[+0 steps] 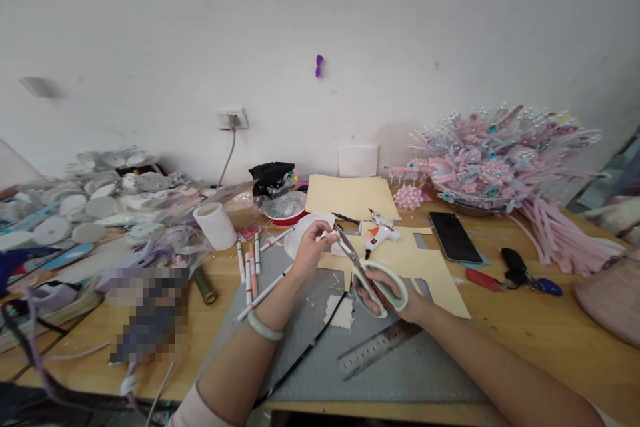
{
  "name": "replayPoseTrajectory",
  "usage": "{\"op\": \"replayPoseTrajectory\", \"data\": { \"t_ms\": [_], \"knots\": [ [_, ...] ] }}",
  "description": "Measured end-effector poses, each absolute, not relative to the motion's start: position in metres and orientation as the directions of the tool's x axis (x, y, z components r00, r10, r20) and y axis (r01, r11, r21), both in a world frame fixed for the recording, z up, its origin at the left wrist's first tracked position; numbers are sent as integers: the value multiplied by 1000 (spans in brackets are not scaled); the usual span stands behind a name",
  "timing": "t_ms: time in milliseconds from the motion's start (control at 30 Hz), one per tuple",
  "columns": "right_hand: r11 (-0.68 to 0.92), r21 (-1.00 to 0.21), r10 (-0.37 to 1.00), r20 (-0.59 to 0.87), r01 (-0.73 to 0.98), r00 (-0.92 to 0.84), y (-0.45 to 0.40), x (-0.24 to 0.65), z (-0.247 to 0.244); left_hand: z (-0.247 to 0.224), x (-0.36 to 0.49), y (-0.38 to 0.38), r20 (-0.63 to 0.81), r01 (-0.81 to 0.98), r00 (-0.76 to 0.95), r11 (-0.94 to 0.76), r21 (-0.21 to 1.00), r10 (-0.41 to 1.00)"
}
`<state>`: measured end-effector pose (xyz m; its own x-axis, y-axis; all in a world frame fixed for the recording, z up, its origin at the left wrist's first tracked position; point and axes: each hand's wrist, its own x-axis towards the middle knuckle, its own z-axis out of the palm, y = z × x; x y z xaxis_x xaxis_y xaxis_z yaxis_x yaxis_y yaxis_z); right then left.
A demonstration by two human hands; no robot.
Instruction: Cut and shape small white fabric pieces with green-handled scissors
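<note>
My right hand (387, 288) grips a pair of scissors (354, 256), its fingers through the pale green-and-white handle loops. The blades point up and left toward my left hand (313, 248). That hand is closed in a pinch, with a small white piece at its fingertips beside the blades; its exact shape is too small to tell. Behind the left hand lies a round white sheet (300, 237). Cut cream card (440, 273) spreads under and beside the scissors. A white glue gun (381, 237) rests on the card, its black cord running down the mat.
A grey cutting mat (300, 373) carries a steel ruler (373, 350), a white scrap (339, 312) and several markers (253, 270). At right are a phone (454, 237), keys (517, 270) and a pink beaded headdress (493, 167). White discs (55, 230) pile up at left.
</note>
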<state>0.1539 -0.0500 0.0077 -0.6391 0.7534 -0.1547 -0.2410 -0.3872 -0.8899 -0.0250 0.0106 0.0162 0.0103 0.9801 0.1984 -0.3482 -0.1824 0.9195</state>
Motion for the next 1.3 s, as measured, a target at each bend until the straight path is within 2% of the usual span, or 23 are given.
{"op": "replayPoseTrajectory", "data": {
  "t_ms": [100,233,467,567,767,1300],
  "knots": [
    [-420,-874,722,-160,-243,-673,-50,155,8,20,-25,7,227,-448,103,-158,880,968],
    [-446,-861,682,-150,-245,-715,-49,156,5,25,-26,2,136,-493,283,22,870,949],
    [-477,-856,666,-204,-200,-717,-48,157,0,22,-26,1,73,-513,358,131,848,931],
    [-457,-875,675,-224,-160,-703,-49,157,0,23,-25,1,58,-516,370,153,842,927],
    [-299,-954,753,-215,-32,-622,-54,151,2,24,-23,-1,61,-539,373,163,826,926],
    [-236,-967,800,-248,93,-546,-52,150,10,21,-21,1,54,-529,342,145,836,938]
  ]
}}
